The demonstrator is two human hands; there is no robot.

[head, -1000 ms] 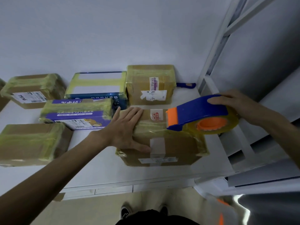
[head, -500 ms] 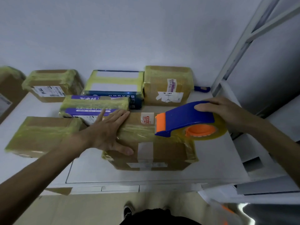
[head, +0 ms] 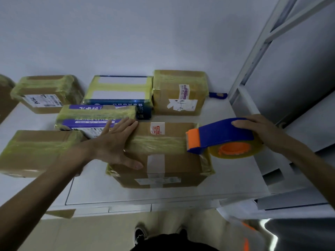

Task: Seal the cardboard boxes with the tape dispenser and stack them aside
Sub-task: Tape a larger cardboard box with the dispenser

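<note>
Slid rightward since half a second ago, the blue-and-orange plastic tape dispenser [head: 220, 135] sits at the right edge of the brown tape-banded cardboard box [head: 174, 160] on the white table [head: 235, 178], with taped cartons [head: 179, 93] crowding behind and to the left. The right hand [head: 257, 129] grips the dispenser's blue body; the left hand [head: 114, 144] lies flat, fingers spread, on the box's top.

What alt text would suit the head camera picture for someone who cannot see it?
A person's left hand presses flat on a cardboard box on a white table, while the right hand grips a blue and orange tape dispenser at the box's right edge. Other taped boxes sit behind and to the left.
</note>
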